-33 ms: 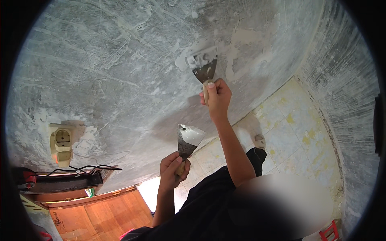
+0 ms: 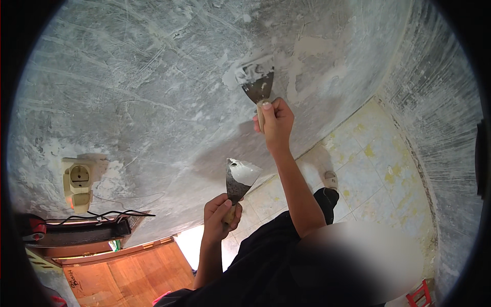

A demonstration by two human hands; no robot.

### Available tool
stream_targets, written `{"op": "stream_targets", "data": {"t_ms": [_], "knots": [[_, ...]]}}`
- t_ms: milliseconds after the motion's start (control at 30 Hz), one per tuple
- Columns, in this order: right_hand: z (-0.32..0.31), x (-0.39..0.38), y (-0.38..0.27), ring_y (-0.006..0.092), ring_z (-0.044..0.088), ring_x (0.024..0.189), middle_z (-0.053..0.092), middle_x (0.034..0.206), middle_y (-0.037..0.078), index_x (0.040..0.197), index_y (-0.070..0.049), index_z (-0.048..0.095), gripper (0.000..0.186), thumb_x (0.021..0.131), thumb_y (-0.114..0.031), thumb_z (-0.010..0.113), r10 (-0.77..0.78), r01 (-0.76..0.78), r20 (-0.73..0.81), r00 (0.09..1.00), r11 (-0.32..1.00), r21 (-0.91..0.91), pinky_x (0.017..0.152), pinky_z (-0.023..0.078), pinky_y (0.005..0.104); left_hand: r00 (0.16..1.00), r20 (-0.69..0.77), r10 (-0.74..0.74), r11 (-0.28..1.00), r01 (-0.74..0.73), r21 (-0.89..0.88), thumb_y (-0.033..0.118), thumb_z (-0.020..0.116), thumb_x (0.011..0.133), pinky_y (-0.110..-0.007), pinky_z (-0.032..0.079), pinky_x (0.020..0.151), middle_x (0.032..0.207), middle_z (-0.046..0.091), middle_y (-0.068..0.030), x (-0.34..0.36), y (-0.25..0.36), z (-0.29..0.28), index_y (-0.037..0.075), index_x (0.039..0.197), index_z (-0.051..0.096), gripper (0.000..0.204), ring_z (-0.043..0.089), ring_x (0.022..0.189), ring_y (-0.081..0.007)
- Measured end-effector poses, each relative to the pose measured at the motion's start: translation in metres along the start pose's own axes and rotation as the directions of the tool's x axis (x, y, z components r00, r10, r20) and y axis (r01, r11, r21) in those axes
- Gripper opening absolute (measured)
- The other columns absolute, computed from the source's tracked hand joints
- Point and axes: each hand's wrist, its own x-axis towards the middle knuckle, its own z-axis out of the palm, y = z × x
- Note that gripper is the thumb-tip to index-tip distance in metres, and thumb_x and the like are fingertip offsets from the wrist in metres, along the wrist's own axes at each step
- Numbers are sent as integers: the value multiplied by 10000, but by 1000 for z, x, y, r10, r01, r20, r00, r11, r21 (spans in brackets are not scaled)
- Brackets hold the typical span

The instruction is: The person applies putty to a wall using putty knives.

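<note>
Grey, trowel-scarred plaster fills most of the frame, and the wall (image 2: 153,92) carries a fresh pale patch of filler just above centre, where the right hand (image 2: 276,123) presses a putty knife (image 2: 257,82) flat to the surface. That hand's fingers are curled tight round the wooden handle, thumb laid on top, so the blade meets the wall at a shallow angle, a grip that suits spreading rather than scraping. Lower, near the middle of the frame, the left hand (image 2: 221,215) is closed in a fist on the handle of a second knife (image 2: 239,178), held blade up and clear of the wall; a lump of white filler sits on its upper face, so it seems to serve as a carrying board. The two blades are well apart. To the left of the patch the wall runs bare as far as a cream socket box (image 2: 76,184) at the left edge, with a black cable (image 2: 102,215) trailing below it. To the right the wall turns a corner, and yellow-stained floor tiles (image 2: 368,169) lie below, where one foot (image 2: 330,179) stands close to the wall's base.
</note>
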Motion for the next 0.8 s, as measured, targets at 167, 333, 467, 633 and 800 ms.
{"op": "stream_targets", "data": {"t_ms": [167, 333, 467, 633, 800], "knots": [[-25, -1, 22, 100, 533, 483, 603, 641, 58, 805, -71, 488, 330, 958, -210, 746, 57, -56, 17, 998, 996, -62, 428, 436, 268, 1000, -13, 18, 1000, -18, 0, 245, 544, 1018, -235, 314, 341, 686, 608, -140, 2, -1, -1, -104, 1136, 610, 375, 438, 383, -118], [-4, -5, 10, 85, 530, 495, 603, 641, 46, 779, -92, 476, 343, 933, -174, 772, -23, 22, -47, 999, 999, -33, 442, 451, 249, 999, -35, 15, 1000, -15, -6, 240, 546, 1016, -236, 317, 341, 695, 617, -145, 0, 1, -6, -103, 1139, 611, 369, 436, 380, -119], [11, 0, -4, 78, 537, 501, 600, 633, 34, 765, -92, 471, 349, 918, -152, 779, -8, 10, 13, 1000, 996, -94, 443, 443, 242, 999, -32, 4, 1000, -5, -18, 238, 544, 1015, -235, 321, 339, 694, 618, -143, 1, 0, -7, -100, 1142, 613, 368, 436, 379, -115], [-35, -5, 24, 98, 553, 490, 624, 645, 65, 798, -82, 481, 323, 942, -179, 753, -13, 24, 72, 997, 989, -147, 433, 431, 252, 1000, -9, 11, 1000, -12, -18, 243, 547, 1013, -230, 325, 337, 685, 616, -140, 5, 3, -5, -93, 1143, 617, 366, 441, 380, -115], [7, -9, -10, 75, 526, 482, 622, 645, 51, 788, -83, 485, 319, 927, -150, 764, -8, 21, 81, 997, 987, -162, 437, 417, 243, 1000, -19, 8, 1000, -8, -10, 245, 548, 1012, -231, 325, 338, 672, 608, -139, 6, 2, -10, -92, 1142, 617, 367, 447, 384, -117]]}}
